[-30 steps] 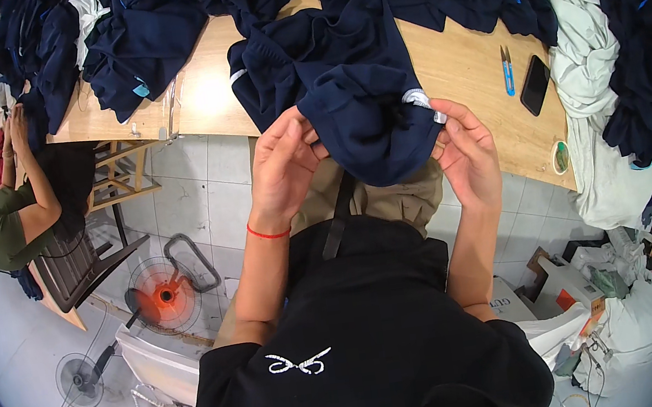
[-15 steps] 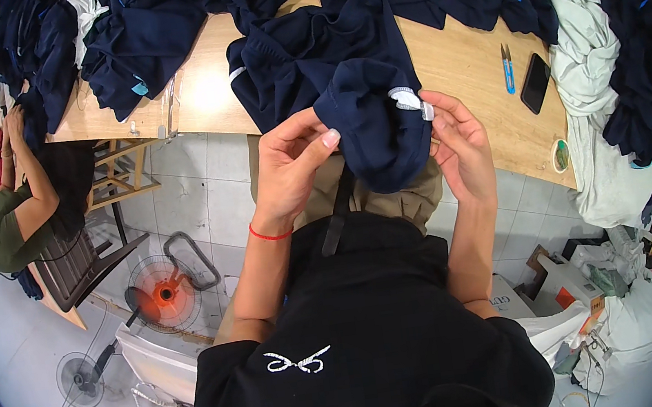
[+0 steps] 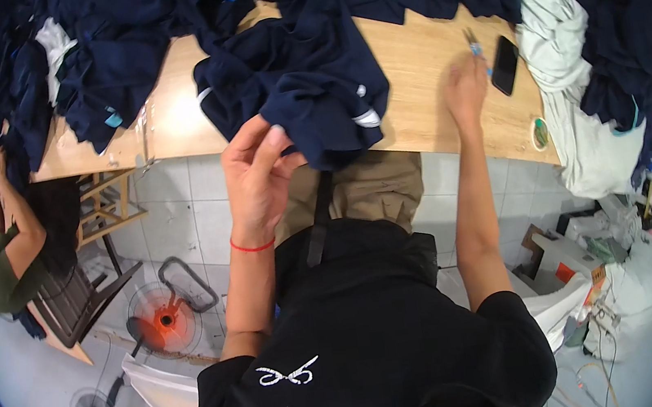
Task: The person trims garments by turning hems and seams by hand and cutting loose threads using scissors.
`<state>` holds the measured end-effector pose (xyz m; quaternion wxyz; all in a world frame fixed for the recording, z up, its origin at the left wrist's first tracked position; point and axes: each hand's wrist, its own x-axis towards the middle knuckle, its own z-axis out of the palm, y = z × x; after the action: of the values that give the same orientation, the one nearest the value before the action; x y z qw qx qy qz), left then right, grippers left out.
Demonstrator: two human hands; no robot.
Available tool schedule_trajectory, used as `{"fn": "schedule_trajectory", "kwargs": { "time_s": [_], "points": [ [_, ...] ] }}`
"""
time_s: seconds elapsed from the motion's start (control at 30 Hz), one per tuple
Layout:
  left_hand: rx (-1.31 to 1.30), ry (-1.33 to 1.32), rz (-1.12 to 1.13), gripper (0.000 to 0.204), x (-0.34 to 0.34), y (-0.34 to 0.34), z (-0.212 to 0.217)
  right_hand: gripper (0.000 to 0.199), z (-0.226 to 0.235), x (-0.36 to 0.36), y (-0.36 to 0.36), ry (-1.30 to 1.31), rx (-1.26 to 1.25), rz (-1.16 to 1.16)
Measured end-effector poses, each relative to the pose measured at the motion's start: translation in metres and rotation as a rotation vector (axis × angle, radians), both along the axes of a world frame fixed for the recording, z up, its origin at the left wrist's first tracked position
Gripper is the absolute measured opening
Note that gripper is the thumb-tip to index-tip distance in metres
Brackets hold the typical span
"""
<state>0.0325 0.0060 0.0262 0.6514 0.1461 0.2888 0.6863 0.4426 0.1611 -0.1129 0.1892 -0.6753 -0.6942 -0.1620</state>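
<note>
My left hand [image 3: 256,171] is closed, thumb against fingers, on the near edge of a navy garment [image 3: 300,67]. The garment hangs partly over the table's front edge, with a white label or patch [image 3: 368,119] showing on its right side. My right hand [image 3: 466,93] is away from the cloth, over the right part of the table. Its fingers are at the blue thread snips [image 3: 474,42], whose blades point away from me. Motion blur hides whether those fingers have closed on the snips.
A black phone [image 3: 505,66] lies right of the snips on the wooden table [image 3: 421,109]. Navy garments [image 3: 111,75] are heaped along the far side, and pale cloth [image 3: 563,65] drapes over the right end. At left a co-worker [image 3: 6,245] handles cloth; fans [image 3: 164,317] stand on the floor.
My right hand has let go of the navy garment and moved right to the snips. The left hand still holds the garment, whose opened edge has sagged. The whole view has shifted slightly.
</note>
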Motion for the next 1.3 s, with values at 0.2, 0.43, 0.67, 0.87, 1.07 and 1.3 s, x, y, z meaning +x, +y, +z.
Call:
{"fn": "schedule_trajectory", "kwargs": {
  "time_s": [0.2, 0.43, 0.67, 0.87, 1.07, 1.3],
  "points": [
    [-0.052, 0.083, 0.05, 0.022, 0.009, 0.003, 0.012, 0.048, 0.01, -0.034, -0.019, 0.172, -0.02, -0.014],
    [-0.053, 0.111, 0.011, 0.024, 0.01, 0.002, 0.016, 0.023, 0.02, -0.047, -0.046, 0.109, -0.111, 0.001],
    [-0.06, 0.213, -0.009, 0.022, 0.009, 0.001, 0.022, 0.022, 0.122, -0.127, -0.092, 1.127, -0.4, 0.131],
    [-0.048, 0.234, -0.053, 0.023, 0.016, 0.001, 0.032, 0.026, 0.187, -0.19, -0.124, 1.223, -0.469, 0.568],
    [-0.025, 0.242, -0.062, 0.025, 0.017, -0.005, 0.033, 0.04, 0.194, -0.194, -0.125, 1.072, -0.502, 0.574],
    [-0.004, 0.286, -0.081, 0.023, 0.018, -0.009, 0.037, 0.037, 0.196, -0.197, -0.128, 0.991, -0.422, 0.569]
  ]
}}
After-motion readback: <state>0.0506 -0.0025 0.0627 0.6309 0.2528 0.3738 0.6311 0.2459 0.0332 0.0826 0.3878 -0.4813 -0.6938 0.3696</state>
